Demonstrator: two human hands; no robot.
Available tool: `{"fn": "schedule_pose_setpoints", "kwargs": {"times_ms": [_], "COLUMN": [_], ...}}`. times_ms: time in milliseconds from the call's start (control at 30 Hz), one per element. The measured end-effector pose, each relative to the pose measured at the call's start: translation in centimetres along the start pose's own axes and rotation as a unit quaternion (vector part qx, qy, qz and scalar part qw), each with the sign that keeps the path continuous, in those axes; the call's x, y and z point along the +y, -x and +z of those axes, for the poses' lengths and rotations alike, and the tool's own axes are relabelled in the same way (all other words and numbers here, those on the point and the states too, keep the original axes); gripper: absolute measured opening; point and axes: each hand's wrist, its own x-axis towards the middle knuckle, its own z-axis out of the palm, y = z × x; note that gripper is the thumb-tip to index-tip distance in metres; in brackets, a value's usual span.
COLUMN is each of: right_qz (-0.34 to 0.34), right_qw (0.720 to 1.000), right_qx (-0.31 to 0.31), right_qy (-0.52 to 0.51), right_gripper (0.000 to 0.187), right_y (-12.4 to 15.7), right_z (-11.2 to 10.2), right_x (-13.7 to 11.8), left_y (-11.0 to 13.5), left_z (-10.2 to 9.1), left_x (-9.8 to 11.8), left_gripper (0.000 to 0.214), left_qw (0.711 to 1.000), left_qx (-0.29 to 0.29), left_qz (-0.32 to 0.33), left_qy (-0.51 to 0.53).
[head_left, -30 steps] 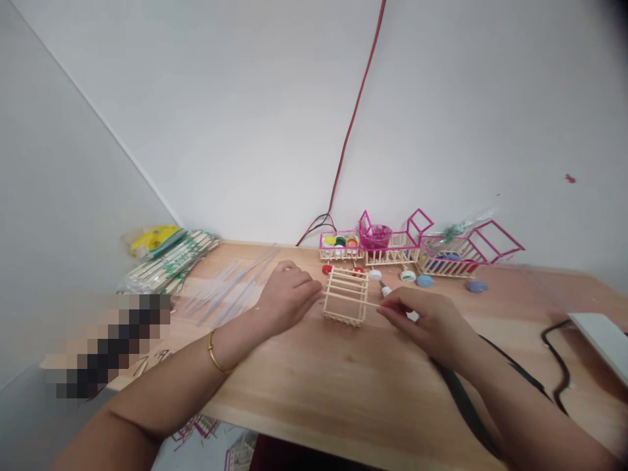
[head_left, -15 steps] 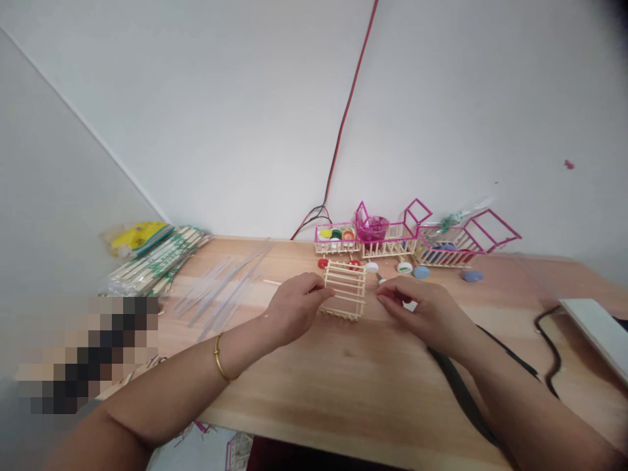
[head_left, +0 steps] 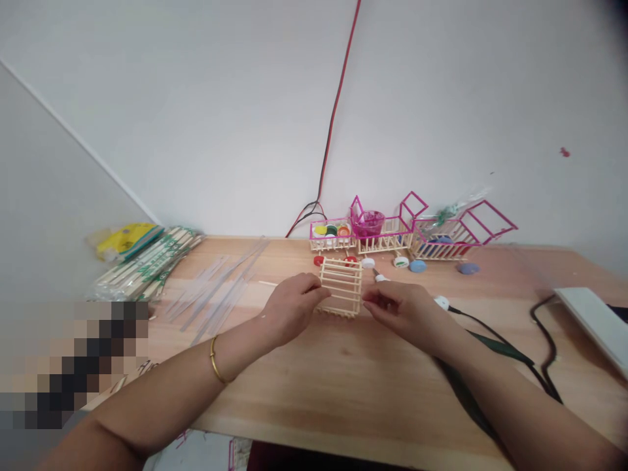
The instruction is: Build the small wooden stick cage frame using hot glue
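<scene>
A small slatted frame of pale wooden sticks [head_left: 342, 286] stands tilted just above or on the table in the middle of the head view. My left hand [head_left: 297, 307] pinches its left side between thumb and fingers. At its right edge, the thumb and fingertips of my right hand [head_left: 397, 307] are closed on the sticks. Beyond my right hand lies a tool with a white collar and a thin dark tip [head_left: 381, 277], partly hidden by the hand.
Behind stand stick carts with magenta rims [head_left: 385, 242], holding paint pots and a magenta cup [head_left: 369, 224], with bottle-cap wheels. Clear plastic strips [head_left: 210, 294] and bagged sticks [head_left: 147, 265] lie left. A black cord [head_left: 490, 331] and a white box [head_left: 591, 327] are at right.
My right hand has moved left, from beside the stick frame to its right edge. My left hand keeps its hold. The whole view has shifted slightly.
</scene>
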Motion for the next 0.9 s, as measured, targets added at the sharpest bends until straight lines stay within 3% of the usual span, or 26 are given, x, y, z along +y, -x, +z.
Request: {"fn": "schedule_pose_setpoints", "kwargs": {"times_ms": [400,500,633,900], "right_qz": [-0.007,-0.008,-0.01,-0.006], "right_qw": [1.0,1.0,1.0,0.999], "right_qx": [0.011,0.015,0.016,0.016], "right_qy": [0.003,0.017,0.019,0.037], "right_gripper": [0.012,0.012,0.011,0.012], "right_y": [-0.3,-0.4,-0.4,-0.6], "right_z": [1.0,1.1,1.2,1.4], "right_x": [-0.1,-0.1,0.1,0.3], "left_y": [0.2,0.2,0.3,0.2], "left_z": [0.7,0.6,0.4,-0.4], "left_x": [-0.2,-0.3,-0.3,-0.1], "left_gripper": [0.021,0.021,0.025,0.025], "left_qw": [1.0,1.0,0.999,0.997], "left_qx": [0.006,-0.008,0.024,0.021], "left_qz": [-0.01,-0.003,0.007,-0.019], "left_qy": [0.005,0.008,0.046,0.077]}}
